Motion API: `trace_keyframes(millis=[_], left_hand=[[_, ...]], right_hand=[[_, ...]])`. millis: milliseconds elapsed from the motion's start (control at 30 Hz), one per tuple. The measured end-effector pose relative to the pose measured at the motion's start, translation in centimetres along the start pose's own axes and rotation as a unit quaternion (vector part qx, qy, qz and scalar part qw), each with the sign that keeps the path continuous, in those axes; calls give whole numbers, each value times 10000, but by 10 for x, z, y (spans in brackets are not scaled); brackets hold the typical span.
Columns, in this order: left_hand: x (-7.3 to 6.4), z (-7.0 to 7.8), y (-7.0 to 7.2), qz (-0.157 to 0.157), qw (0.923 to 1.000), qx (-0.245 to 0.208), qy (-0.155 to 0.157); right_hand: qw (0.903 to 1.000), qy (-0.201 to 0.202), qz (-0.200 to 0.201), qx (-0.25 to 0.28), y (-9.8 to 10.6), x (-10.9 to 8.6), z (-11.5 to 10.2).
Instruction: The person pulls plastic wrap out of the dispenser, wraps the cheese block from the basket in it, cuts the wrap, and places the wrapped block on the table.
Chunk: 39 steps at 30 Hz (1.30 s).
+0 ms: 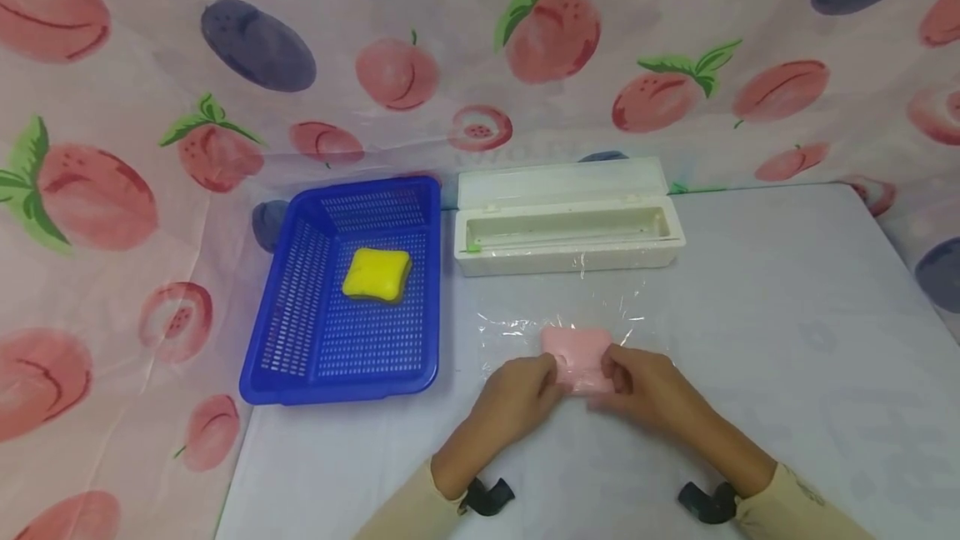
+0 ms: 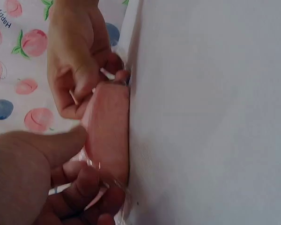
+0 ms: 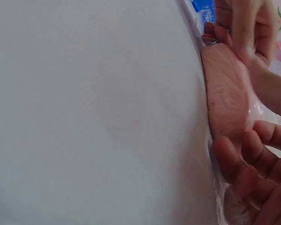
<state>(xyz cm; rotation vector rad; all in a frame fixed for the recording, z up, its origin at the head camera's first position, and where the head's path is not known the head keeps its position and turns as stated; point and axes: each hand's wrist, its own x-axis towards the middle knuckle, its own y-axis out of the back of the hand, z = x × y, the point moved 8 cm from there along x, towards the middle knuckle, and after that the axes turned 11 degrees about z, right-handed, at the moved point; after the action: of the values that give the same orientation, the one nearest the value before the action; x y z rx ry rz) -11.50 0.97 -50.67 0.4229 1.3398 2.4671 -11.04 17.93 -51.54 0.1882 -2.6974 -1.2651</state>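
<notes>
A pink sponge [image 1: 576, 348], covered by clear cling film [image 1: 517, 327], lies on the white-covered table in front of the person. At its left end, my left hand [image 1: 516, 394] grips it, thumb against the face and fingers curled at the end, as the left wrist view shows. My right hand [image 1: 651, 382] holds the opposite end, with thumb [image 3: 271, 89] on the wrapped sponge and fingertips [image 3: 227, 157] at its near edge. Film bunches around the fingers at both ends. Parts of the sponge's ends are hidden by the hands.
Behind the film stands a long white cling film box [image 1: 570, 261], lid up, with a small green piece [image 1: 473, 247] at its left. A blue plastic basket [image 1: 341, 394] to the left holds a yellow sponge [image 1: 377, 273]. Fruit-printed cloth [image 1: 420, 140] hangs behind the table.
</notes>
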Motion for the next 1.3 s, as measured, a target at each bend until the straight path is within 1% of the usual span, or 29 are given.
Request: trace_keyframes(millis=[67,133,200,333,500,633,733,800,900,1000,1067,1133,1233,1300], left_hand=[[-2,-2,-1,-120,9999,-81,-33],[-4,-3,-1,-182,9998,-119,-42],[-4,-4,0,-122,9999,-58,-107],[-5,-2,5,133,9996,-7,-259],[-4,-1,8,282,9988,-245,-324],[-3,-3,11,566,9953,-721,-326],[-1,-4,15,811,9897,-1151,-277],[1,-5,16,872,9859,-1413,-187],[5,-8,18,894,9793,-1817,49],[9,-9,20,937,9740,-2054,195],[12,-8,22,924,9747,-2023,215],[13,-6,24,938,9792,-1792,156],[16,0,30,1062,9873,-1178,-36],[20,4,35,1251,9887,-796,-217]], right_hand=[[10000,-30,-73,1,0,-2,1],[9999,-48,-65,-86,0,-3,1],[9997,-7,51,-219,1,-3,0],[9987,83,310,-390,3,-3,-2],[9961,339,718,-387,9,-6,-6],[9931,391,1106,-87,18,-7,-7],[9888,387,1426,228,26,-6,-8],[9867,349,1550,335,28,-4,-7],[9853,221,1633,449,31,0,-5],[9842,67,1688,536,32,5,-5],[9830,-41,1729,620,33,9,-5],[9817,-184,1744,748,34,12,-4],[9787,-458,1714,1031,35,19,-1],[9759,-590,1716,1210,36,24,1]])
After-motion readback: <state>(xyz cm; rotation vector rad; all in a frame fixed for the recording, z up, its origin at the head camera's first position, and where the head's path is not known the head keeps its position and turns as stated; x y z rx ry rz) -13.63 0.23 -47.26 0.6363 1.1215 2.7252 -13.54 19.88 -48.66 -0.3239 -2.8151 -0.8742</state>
